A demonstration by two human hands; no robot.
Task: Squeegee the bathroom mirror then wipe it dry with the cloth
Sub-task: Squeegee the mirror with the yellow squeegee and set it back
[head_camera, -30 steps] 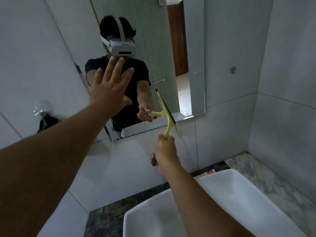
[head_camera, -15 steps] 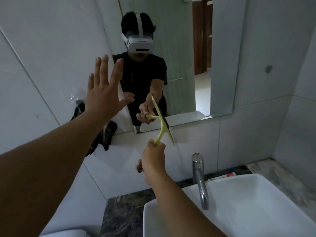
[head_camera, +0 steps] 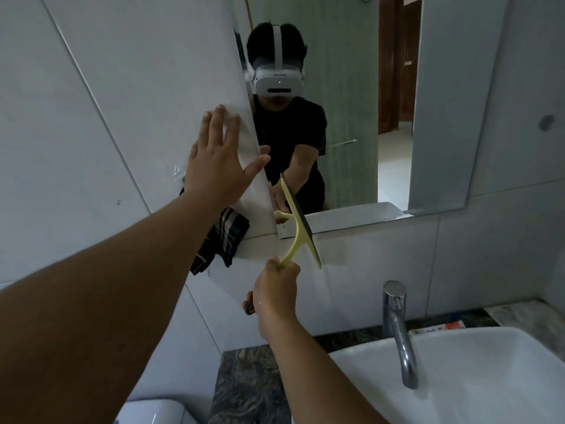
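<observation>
The right hand grips the light, rigid yellow plastic squeegee by its handle, the proper hold, while the left hand is spread open.

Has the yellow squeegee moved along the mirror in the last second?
Yes. The squeegee has slid left along the mirror's bottom edge, from mid-edge to the lower left corner.

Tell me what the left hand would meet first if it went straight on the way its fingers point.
The left hand points up toward the wall. It would probably meet the white tile wall just left of the mirror edge; depth is unclear, so it may already be touching.
</observation>
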